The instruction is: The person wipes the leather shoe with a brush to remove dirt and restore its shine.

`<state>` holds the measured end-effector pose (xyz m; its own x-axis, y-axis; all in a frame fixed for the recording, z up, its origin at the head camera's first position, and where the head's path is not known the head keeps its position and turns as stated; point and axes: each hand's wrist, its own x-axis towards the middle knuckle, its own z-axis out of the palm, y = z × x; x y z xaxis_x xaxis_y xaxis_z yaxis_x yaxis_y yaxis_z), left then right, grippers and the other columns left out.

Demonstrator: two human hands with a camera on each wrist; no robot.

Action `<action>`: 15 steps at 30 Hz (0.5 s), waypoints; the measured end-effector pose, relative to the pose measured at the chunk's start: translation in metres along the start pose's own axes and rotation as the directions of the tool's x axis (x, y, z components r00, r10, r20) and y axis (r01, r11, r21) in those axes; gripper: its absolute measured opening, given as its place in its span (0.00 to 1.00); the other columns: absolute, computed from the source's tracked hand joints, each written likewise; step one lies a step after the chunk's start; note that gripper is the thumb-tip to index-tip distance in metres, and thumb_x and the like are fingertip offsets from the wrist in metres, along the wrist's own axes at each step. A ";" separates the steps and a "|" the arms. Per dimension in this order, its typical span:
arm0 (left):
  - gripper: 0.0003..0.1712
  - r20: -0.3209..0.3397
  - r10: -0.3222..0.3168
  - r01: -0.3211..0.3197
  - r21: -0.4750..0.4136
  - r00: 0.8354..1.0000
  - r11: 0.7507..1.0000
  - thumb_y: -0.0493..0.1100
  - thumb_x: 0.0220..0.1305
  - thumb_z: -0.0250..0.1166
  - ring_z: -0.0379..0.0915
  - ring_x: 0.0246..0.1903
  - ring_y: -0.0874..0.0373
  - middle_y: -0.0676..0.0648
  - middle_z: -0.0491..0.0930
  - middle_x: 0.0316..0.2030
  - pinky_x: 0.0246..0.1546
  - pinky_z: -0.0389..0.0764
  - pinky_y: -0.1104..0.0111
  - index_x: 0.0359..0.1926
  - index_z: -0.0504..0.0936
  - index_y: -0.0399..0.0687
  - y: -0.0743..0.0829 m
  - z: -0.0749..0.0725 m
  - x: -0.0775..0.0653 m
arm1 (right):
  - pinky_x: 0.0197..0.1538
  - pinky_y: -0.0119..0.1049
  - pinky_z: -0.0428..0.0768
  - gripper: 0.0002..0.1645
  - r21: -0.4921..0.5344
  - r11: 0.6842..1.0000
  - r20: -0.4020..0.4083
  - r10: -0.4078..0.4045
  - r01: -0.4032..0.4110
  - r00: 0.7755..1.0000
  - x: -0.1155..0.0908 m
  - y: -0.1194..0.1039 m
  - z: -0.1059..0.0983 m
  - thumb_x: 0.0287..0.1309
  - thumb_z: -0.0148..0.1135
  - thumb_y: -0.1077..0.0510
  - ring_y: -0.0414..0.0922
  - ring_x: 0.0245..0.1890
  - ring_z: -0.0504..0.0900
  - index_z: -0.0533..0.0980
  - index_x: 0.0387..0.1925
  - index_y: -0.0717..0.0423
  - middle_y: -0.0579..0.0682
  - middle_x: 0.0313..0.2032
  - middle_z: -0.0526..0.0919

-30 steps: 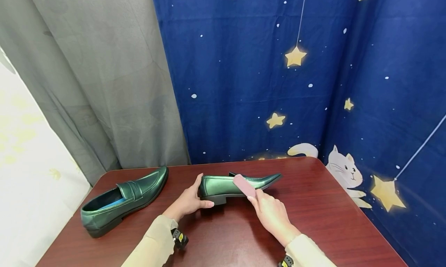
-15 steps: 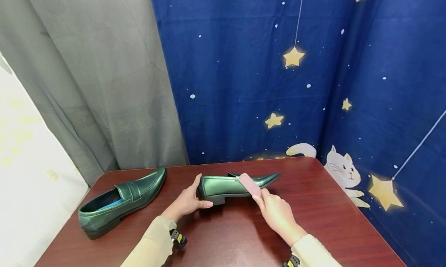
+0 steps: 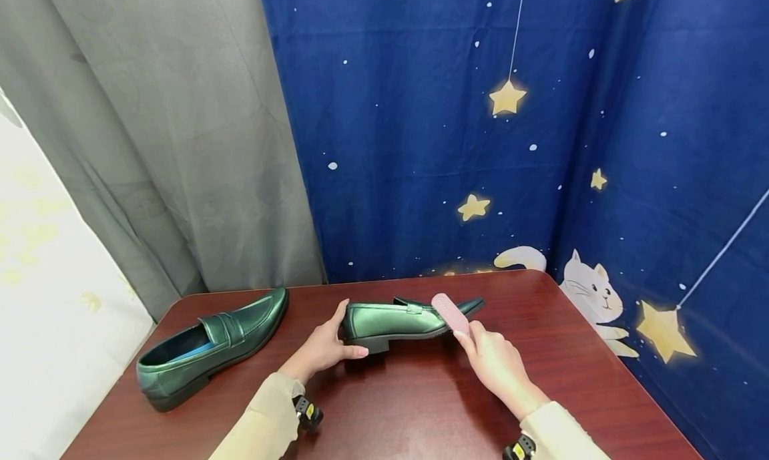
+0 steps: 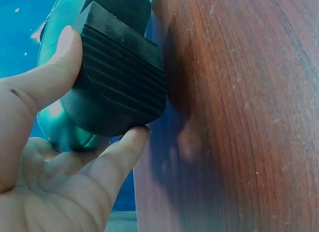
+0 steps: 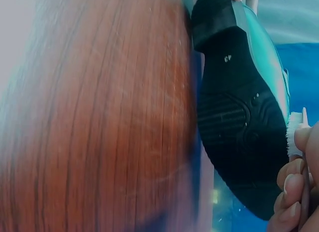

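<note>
A green leather loafer is tilted on its side above the table, toe to the right. My left hand grips it round the heel, thumb on the black heel block in the left wrist view. In my right hand is a pink-backed brush, held by its handle over the front side of the loafer. White bristles meet the upper near the toe in the right wrist view, where the black sole faces the camera.
A second green loafer with a blue insole stands upright at the left of the red-brown wooden table. Behind the table hang a grey curtain and a blue star-patterned curtain.
My right hand has moved the brush rightward along the loafer's side, from its middle toward the toe. My left hand keeps its grip on the heel.
</note>
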<state>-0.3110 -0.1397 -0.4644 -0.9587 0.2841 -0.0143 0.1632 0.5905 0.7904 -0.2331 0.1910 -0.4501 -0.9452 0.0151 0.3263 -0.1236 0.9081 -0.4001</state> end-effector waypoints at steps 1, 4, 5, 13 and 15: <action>0.70 -0.002 0.001 -0.001 -0.002 1.000 1.000 0.52 0.45 0.83 0.83 0.45 0.53 0.36 0.79 0.59 0.59 0.77 0.50 0.81 0.47 0.55 0.000 0.000 0.000 | 0.22 0.38 0.66 0.15 0.002 1.000 0.002 0.004 -0.004 1.000 0.000 0.002 -0.001 0.70 0.60 0.47 0.43 0.18 0.68 0.72 0.37 0.54 0.46 0.18 0.69; 0.70 -0.007 0.005 -0.005 0.002 1.000 1.000 0.52 0.45 0.84 0.83 0.45 0.53 0.37 0.80 0.58 0.59 0.77 0.50 0.81 0.47 0.55 0.000 0.000 -0.001 | 0.22 0.38 0.65 0.15 0.011 1.000 0.010 0.011 -0.011 1.000 0.001 0.007 -0.004 0.70 0.60 0.47 0.43 0.18 0.68 0.72 0.37 0.54 0.46 0.18 0.69; 0.70 -0.008 0.006 -0.006 0.006 1.000 1.000 0.52 0.44 0.84 0.83 0.44 0.53 0.37 0.80 0.58 0.59 0.77 0.50 0.81 0.47 0.55 0.000 0.000 -0.001 | 0.22 0.38 0.65 0.15 0.013 1.000 0.012 0.014 -0.014 1.000 0.001 0.008 -0.005 0.70 0.60 0.47 0.43 0.18 0.68 0.72 0.38 0.54 0.46 0.18 0.69; 0.70 -0.004 0.004 -0.004 0.019 1.000 1.000 0.53 0.45 0.83 0.80 0.39 0.56 0.39 0.82 0.54 0.55 0.79 0.52 0.81 0.47 0.55 0.001 0.000 -0.003 | 0.24 0.40 0.68 0.16 0.027 0.998 0.040 0.052 -0.053 0.998 0.005 0.017 -0.015 0.71 0.59 0.46 0.46 0.21 0.71 0.73 0.38 0.55 0.48 0.20 0.72; 0.70 -0.001 0.002 -0.002 0.016 1.000 1.000 0.53 0.45 0.83 0.80 0.39 0.56 0.39 0.82 0.53 0.55 0.79 0.52 0.81 0.46 0.55 0.002 0.000 -0.003 | 0.25 0.40 0.68 0.16 0.025 0.998 0.048 0.061 -0.062 0.997 0.005 0.020 -0.018 0.71 0.58 0.46 0.46 0.22 0.72 0.73 0.38 0.55 0.48 0.21 0.73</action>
<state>-0.3077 -0.1394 -0.4627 -0.9585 0.2848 -0.0124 0.1689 0.6022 0.7803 -0.2352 0.2168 -0.4413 -0.9644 0.0504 0.2597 -0.0719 0.8947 -0.4408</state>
